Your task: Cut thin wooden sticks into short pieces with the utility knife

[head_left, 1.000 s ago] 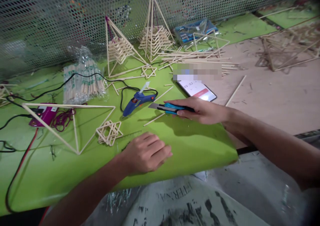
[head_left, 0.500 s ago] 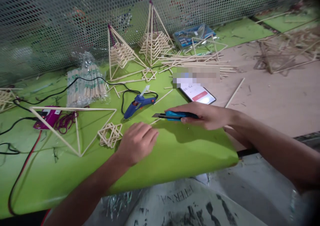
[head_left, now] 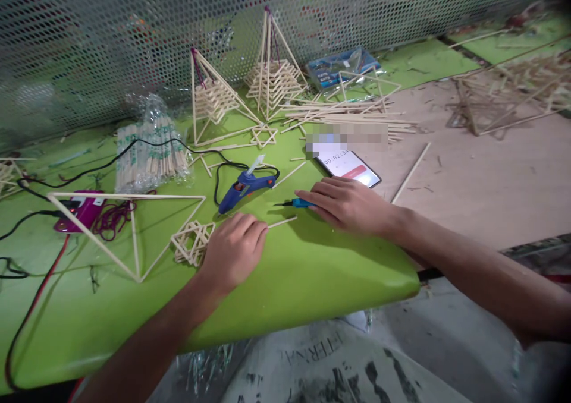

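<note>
My right hand lies low on the green mat, its fingers closed over a blue utility knife whose blade points left. My left hand rests on the mat with its fingers pressed together, the tips on the near end of a thin wooden stick. A small stacked stick square lies just left of that hand. A blue glue gun with a black cord lies just beyond both hands.
A large stick triangle, a pink device with cables and a bag of sticks lie to the left. Two stick pyramids stand by the mesh wall. A phone and loose sticks lie at right.
My right hand has lowered the knife onto the mat. My left hand has moved forward and left to the end of the thin stick.
</note>
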A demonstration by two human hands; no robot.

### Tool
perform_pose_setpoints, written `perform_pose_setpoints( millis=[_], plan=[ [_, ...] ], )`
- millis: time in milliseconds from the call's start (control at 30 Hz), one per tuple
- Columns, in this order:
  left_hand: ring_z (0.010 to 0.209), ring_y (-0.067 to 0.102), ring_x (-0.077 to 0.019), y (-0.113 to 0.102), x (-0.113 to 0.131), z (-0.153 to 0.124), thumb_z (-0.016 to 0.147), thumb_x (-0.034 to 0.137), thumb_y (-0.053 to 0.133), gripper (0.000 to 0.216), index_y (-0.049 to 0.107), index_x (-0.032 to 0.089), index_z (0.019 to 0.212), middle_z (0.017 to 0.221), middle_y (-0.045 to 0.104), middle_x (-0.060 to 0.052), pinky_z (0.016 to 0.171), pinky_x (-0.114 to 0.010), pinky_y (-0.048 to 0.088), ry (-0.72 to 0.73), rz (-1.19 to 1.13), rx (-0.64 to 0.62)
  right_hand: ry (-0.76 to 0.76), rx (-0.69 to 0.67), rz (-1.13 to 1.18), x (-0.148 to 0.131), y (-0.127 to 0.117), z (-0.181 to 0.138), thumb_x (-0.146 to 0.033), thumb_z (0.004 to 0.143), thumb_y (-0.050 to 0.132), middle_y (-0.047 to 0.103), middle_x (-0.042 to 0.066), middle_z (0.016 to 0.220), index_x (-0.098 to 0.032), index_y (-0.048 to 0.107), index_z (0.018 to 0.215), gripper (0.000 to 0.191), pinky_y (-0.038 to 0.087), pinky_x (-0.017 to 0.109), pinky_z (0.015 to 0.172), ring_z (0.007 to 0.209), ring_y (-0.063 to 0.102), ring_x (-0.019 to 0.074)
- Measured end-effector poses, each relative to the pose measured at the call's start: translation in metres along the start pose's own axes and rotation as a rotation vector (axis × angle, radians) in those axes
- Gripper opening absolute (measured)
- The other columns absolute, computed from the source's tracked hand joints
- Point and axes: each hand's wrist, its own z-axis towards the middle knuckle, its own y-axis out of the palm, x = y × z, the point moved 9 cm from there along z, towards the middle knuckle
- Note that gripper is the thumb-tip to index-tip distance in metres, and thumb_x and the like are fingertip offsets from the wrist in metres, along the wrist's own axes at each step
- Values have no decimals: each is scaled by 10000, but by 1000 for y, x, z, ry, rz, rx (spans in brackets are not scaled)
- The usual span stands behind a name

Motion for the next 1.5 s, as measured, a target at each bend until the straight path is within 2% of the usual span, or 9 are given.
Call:
perform_pose_setpoints(
  millis=[500, 600, 767, 900, 1067, 1167, 1267, 1400, 1500],
  plan=[
    [804, 598, -167, 1, -2, -2, 920, 194, 550, 139, 687, 180, 905, 839, 667, -23, 739, -310, 467, -23, -37, -50, 65, -94, -136, 5, 7, 3, -494, 990, 382, 631, 64, 811, -113, 550, 1276, 506, 355, 322, 661, 711, 552, 186],
    [797, 598, -169, 1, -1, -2, 920, 199, 551, 141, 690, 181, 899, 831, 667, -24, 737, -312, 470, -20, -45, -39, 47, -61, -183, 1, 5, 6, -512, 982, 390, 626, 80, 831, -97, 581, 1230, 520, 352, 326, 676, 735, 541, 190],
    [809, 602, -172, 0, 1, -4, 912, 191, 561, 129, 689, 174, 908, 838, 665, -26, 741, -313, 475, -4, -52, -35, -7, -14, -193, -8, 2, 7, -431, 992, 413, 621, 70, 840, -87, 604, 1193, 442, 360, 322, 677, 731, 533, 179],
    [804, 604, -173, 0, 2, -4, 911, 190, 561, 132, 692, 175, 909, 833, 667, -27, 737, -314, 478, -1, -56, -34, 25, -33, -139, -8, 2, 9, -433, 994, 411, 622, 63, 835, -99, 598, 1212, 440, 371, 311, 661, 733, 548, 173],
    [795, 607, -166, 0, 2, -4, 909, 179, 560, 138, 698, 171, 905, 826, 668, -26, 736, -310, 485, -2, -73, -37, 71, 44, -106, -7, -8, 10, -407, 984, 446, 634, 55, 783, -112, 655, 1104, 380, 381, 302, 640, 695, 551, 159],
    [788, 608, -163, -1, 2, -4, 907, 181, 563, 137, 700, 172, 897, 822, 668, -23, 730, -309, 487, -1, -72, -25, 163, 94, -121, 10, -15, 11, -263, 985, 437, 649, 49, 790, -144, 696, 966, 286, 393, 285, 650, 696, 550, 144],
    [787, 608, -163, -1, 2, -3, 904, 182, 568, 135, 701, 173, 894, 820, 669, -17, 727, -308, 488, -1, -69, -17, 222, 57, -162, 34, -13, 19, -168, 958, 438, 666, 75, 913, -136, 700, 986, 266, 410, 280, 695, 810, 570, 163],
    [787, 606, -163, 0, 0, -3, 907, 193, 569, 134, 701, 177, 896, 823, 670, -16, 724, -311, 487, -7, -56, -28, 155, -75, -247, 56, 4, 37, -86, 882, 489, 637, 106, 1025, -135, 679, 1091, 287, 399, 291, 725, 920, 547, 204],
    [790, 604, -163, 0, 0, -4, 908, 191, 568, 132, 699, 176, 895, 823, 668, -20, 726, -311, 486, 4, -51, -31, 86, -98, -332, 59, 11, 46, -88, 880, 500, 619, 120, 1008, -121, 683, 1010, 227, 385, 310, 752, 930, 529, 221]
  ],
)
